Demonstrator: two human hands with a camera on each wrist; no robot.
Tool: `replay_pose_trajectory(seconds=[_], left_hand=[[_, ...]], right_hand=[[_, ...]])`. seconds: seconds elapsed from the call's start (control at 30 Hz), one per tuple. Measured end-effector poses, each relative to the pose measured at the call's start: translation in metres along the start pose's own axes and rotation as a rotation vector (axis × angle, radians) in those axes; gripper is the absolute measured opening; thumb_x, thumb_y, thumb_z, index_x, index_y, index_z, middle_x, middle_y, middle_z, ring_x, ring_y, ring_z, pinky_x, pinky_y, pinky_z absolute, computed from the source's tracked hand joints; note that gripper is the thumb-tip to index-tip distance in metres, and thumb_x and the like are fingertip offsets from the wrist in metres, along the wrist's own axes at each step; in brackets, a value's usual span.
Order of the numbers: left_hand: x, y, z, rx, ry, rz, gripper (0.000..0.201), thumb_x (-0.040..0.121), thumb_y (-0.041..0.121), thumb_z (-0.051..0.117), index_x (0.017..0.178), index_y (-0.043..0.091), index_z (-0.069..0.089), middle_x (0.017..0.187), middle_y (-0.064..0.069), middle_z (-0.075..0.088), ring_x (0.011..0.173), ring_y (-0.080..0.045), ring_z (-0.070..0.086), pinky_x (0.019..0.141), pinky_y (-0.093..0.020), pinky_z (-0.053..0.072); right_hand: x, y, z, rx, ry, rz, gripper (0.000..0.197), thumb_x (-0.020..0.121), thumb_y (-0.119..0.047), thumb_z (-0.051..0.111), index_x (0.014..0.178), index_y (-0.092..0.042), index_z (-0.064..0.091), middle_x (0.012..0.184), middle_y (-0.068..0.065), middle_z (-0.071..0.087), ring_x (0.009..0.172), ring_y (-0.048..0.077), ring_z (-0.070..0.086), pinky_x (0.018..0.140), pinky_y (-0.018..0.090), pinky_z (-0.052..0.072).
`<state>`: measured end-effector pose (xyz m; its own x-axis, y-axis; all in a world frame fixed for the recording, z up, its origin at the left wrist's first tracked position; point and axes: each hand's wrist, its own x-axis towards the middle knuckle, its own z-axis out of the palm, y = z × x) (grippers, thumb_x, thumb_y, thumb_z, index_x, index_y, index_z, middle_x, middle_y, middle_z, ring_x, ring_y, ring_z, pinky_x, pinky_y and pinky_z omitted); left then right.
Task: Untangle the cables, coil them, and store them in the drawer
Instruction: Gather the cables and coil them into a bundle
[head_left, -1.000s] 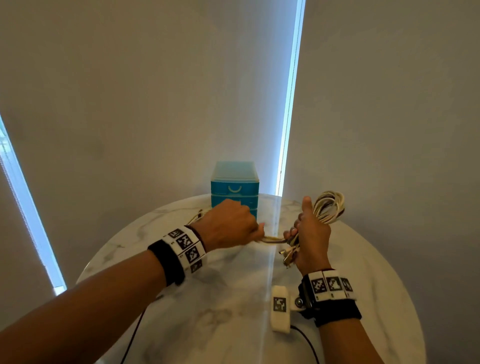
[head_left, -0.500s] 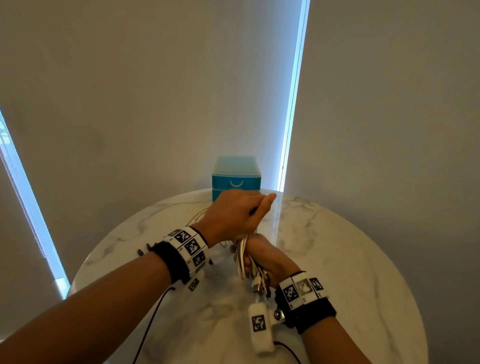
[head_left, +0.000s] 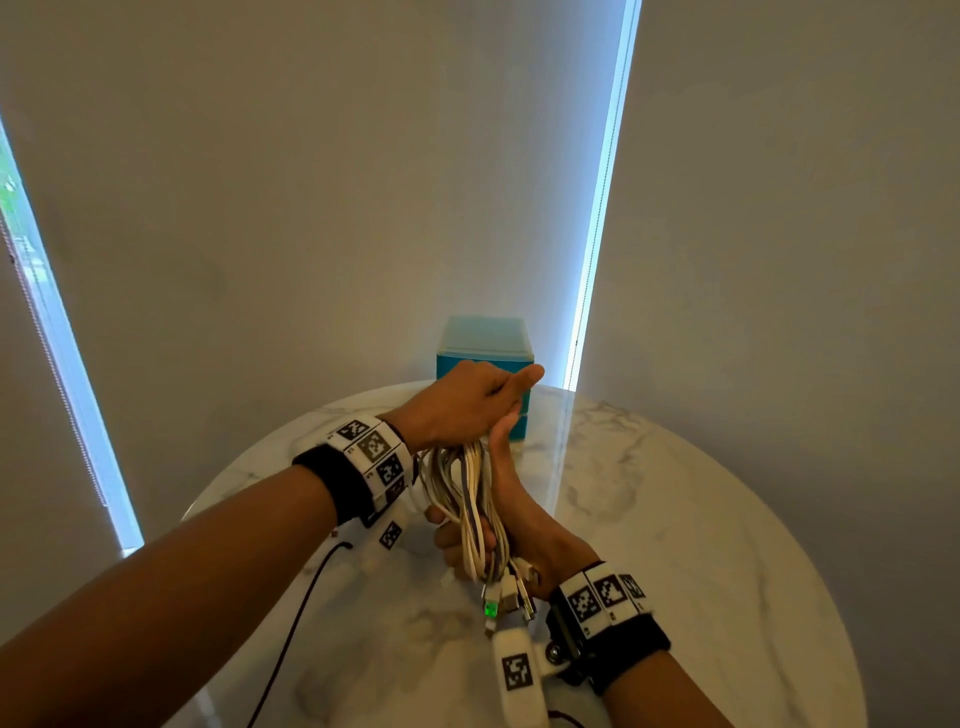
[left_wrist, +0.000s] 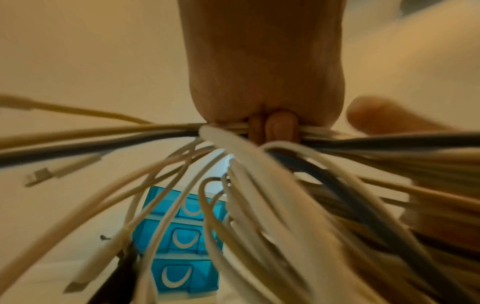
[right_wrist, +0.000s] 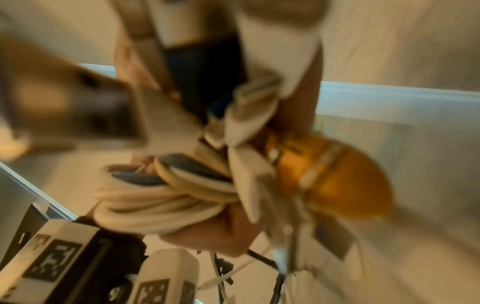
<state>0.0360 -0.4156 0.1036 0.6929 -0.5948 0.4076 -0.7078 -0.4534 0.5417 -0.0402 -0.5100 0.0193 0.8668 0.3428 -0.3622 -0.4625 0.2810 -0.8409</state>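
A bundle of white and grey cables (head_left: 462, 493) hangs between my two hands above the marble table (head_left: 675, 519). My left hand (head_left: 462, 405) grips the looped far end from above, forefinger stretched out; its fingers (left_wrist: 275, 127) curl round the strands in the left wrist view. My right hand (head_left: 519, 525) grips the near end, thumb pointing up along the loops. Several plugs (head_left: 506, 597) stick out below it, one lit green. The blurred right wrist view shows the coiled cables (right_wrist: 161, 197). The blue drawer unit (head_left: 483, 338) stands behind the hands, its drawers (left_wrist: 182, 242) closed.
The round table's far edge meets a grey wall, with bright window strips (head_left: 597, 234) left and right of it. A thin black wire (head_left: 306, 597) from my left wrist camera trails over the table's near left part.
My right hand swung the coil from the right in to the centre and tipped it, plugs now toward me. My left hand moved over the loop end and took hold.
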Motion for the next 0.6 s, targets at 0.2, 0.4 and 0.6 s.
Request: replay_pose_trajectory(seconds=[0.2, 0.4, 0.6], left_hand=[[0.002, 0.001, -0.005, 0.274, -0.267, -0.075, 0.079, 0.107, 0.070, 0.030, 0.083, 0.008, 0.073, 0.071, -0.002, 0.067, 0.062, -0.013, 0.057, 0.070, -0.027, 0.043], [0.004, 0.003, -0.017, 0.332, -0.300, -0.098, 0.072, 0.095, 0.080, 0.049, 0.094, 0.012, 0.072, 0.079, -0.001, 0.067, 0.070, -0.013, 0.059, 0.066, -0.026, 0.045], [-0.001, -0.010, -0.036, 0.085, -0.479, -0.027, 0.032, 0.094, 0.055, 0.076, 0.115, 0.032, 0.072, 0.115, 0.010, 0.071, 0.091, 0.001, 0.068, 0.075, -0.022, 0.052]], right_hand=[[-0.009, 0.012, -0.008, -0.299, -0.179, 0.002, 0.020, 0.078, -0.022, 0.084, 0.078, -0.016, 0.066, 0.059, -0.002, 0.055, 0.045, 0.009, 0.052, 0.046, 0.020, 0.047], [-0.016, 0.001, -0.017, 0.008, -0.103, 0.039, 0.005, 0.067, -0.008, 0.047, 0.072, -0.008, 0.049, 0.054, 0.002, 0.043, 0.038, 0.014, 0.038, 0.035, 0.022, 0.035], [-0.017, -0.005, -0.031, 0.004, -0.065, 0.015, 0.005, 0.069, -0.009, 0.050, 0.074, -0.009, 0.053, 0.059, 0.001, 0.034, 0.042, 0.014, 0.034, 0.039, 0.024, 0.032]])
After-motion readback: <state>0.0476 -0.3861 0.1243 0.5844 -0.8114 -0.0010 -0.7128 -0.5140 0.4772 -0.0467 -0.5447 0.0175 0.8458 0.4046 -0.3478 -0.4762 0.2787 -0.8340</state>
